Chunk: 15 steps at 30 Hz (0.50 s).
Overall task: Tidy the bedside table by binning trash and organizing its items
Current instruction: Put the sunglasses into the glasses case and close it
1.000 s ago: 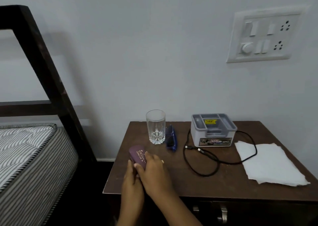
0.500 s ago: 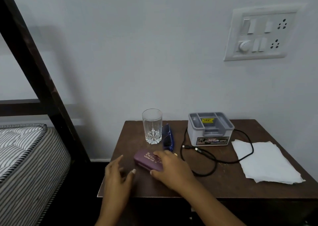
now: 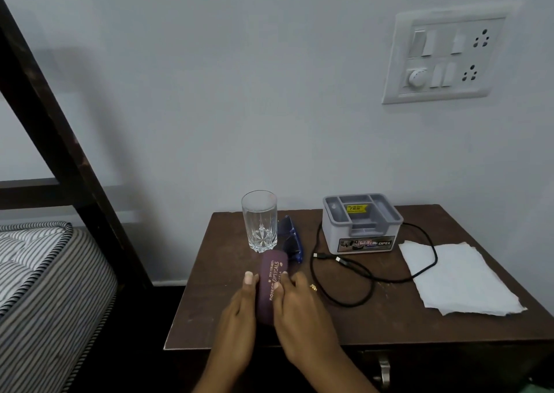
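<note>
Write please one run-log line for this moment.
step: straighten case | left hand: on purple glasses case | right hand: on case | blue glasses: beside glass | tissue: not binned

The purple spectacle case (image 3: 271, 284) carries pale lettering running along its length; the word "OPTICALS" reads clearly, with the start of a word before it, "PRINCE", partly covered by a finger. Smaller lines of print beside it are too fine to read. The grey organiser box (image 3: 361, 228) has a strip label across its front with "OPEL" in white letters at the right end; the rest of that strip is blurred. Inside the box sits a yellow price sticker (image 3: 355, 208), its digits too small to make out
</note>
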### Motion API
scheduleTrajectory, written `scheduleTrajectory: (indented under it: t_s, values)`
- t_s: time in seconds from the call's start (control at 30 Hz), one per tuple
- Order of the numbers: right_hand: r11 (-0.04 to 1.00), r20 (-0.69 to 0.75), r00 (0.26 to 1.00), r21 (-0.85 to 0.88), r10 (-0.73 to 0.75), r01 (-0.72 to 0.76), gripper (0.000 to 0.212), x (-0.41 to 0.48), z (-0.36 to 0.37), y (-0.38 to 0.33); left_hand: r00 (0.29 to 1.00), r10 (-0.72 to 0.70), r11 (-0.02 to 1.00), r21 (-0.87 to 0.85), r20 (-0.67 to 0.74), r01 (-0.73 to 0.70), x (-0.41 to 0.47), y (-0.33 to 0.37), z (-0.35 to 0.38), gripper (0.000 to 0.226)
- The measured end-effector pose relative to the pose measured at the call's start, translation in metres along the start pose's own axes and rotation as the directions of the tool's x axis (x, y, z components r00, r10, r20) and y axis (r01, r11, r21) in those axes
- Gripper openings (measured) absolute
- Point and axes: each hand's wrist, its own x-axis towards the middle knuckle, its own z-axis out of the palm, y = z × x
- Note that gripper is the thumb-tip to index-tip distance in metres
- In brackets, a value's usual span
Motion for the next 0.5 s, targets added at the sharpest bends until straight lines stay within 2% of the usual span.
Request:
scheduleTrajectory:
  t_s: [0.07, 0.13, 0.23, 0.3, 0.43, 0.5]
  values:
    - [1.000, -0.018, 1.000, 0.013, -0.017, 0.017, 0.070, -0.004, 0.001, 0.002, 0.999, 0.000, 1.000, 0.013, 0.035, 0.000, 0.005, 0.001, -0.004, 0.082]
    - [0.999, 0.008, 0.999, -0.005, -0.034, 0.034, 0.072, -0.009, 0.002, 0.004, 0.997, 0.010, 0.999, 0.047, 0.081, -0.013, 0.008, 0.003, -0.010, 0.089]
    - [0.996, 0.071, 0.994, -0.005, -0.085, 0.085, 0.064, -0.014, 0.006, 0.007, 0.986, 0.061, 0.978, 0.190, 0.156, -0.091, 0.010, 0.008, -0.019, 0.083]
    - [0.991, 0.046, 0.991, -0.045, -0.122, 0.124, 0.062, -0.016, 0.012, 0.012, 0.975, 0.095, 0.945, 0.289, 0.199, -0.152, 0.013, 0.009, -0.026, 0.078]
    - [0.974, 0.027, 0.981, -0.118, -0.190, 0.192, 0.048, -0.017, 0.009, 0.015, 0.961, 0.193, 0.911, 0.327, 0.197, -0.250, 0.026, 0.006, -0.031, 0.077]
    - [0.962, 0.077, 0.964, -0.090, -0.253, 0.260, 0.043, -0.016, 0.002, 0.015, 0.944, 0.269, 0.895, 0.313, 0.191, -0.318, 0.031, 0.004, -0.030, 0.077]
